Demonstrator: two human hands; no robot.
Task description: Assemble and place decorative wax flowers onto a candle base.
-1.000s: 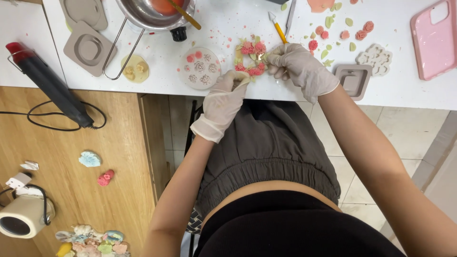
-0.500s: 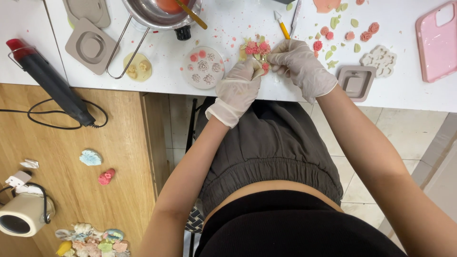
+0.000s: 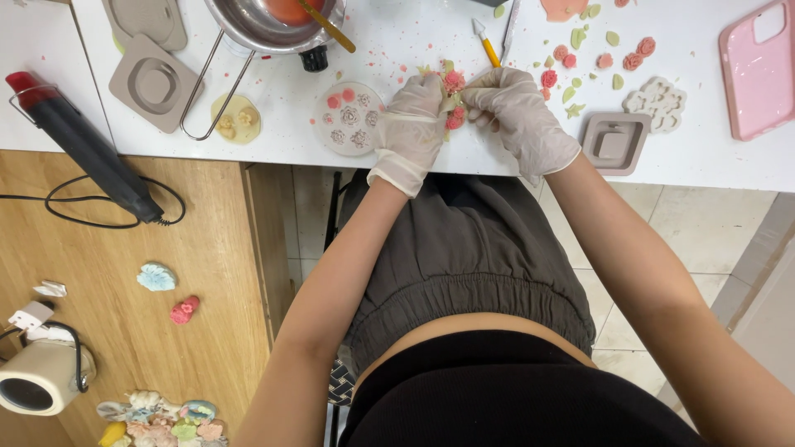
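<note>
Near the upper middle of the frame, both gloved hands are meeting over the white tabletop [image 3: 373,157] edge. The left hand [image 3: 411,128] and right hand [image 3: 517,116] are curling their fingers together, pinching a small pink-and-green flower cluster [image 3: 453,98] between them.

Looks like a home craft corner: white desk [image 3: 373,50] littered with silicone flower moulds [image 3: 350,117], a melting pot [image 3: 273,21], little pink rosettes [image 3: 633,60], a heat gun [image 3: 83,145] at left, tiled floor [image 3: 704,232] underneath.
</note>
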